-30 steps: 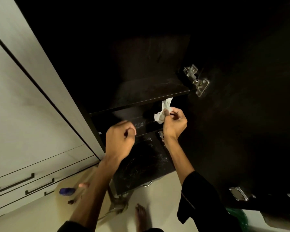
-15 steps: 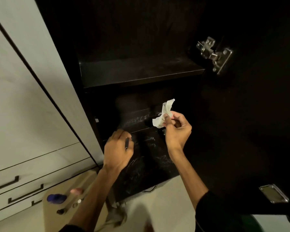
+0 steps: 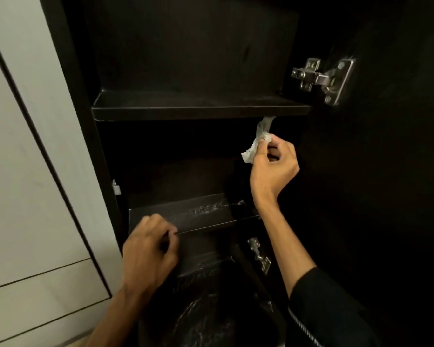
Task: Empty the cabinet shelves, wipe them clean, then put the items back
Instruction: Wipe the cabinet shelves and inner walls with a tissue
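Dark cabinet (image 3: pixel 198 58) depths unreadable; right hand (image 3: pixel 273 166) pinches tissue (image 3: pixel 257 141).

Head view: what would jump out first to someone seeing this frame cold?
The crumpled white tissue pinched in the right hand, raised just under the upper shelf at the right of the dark cabinet, stands out most. Next is the shiny metal hinge at upper right. Lower down, the left hand is closed at the front edge of the lower shelf, which shows pale smears.
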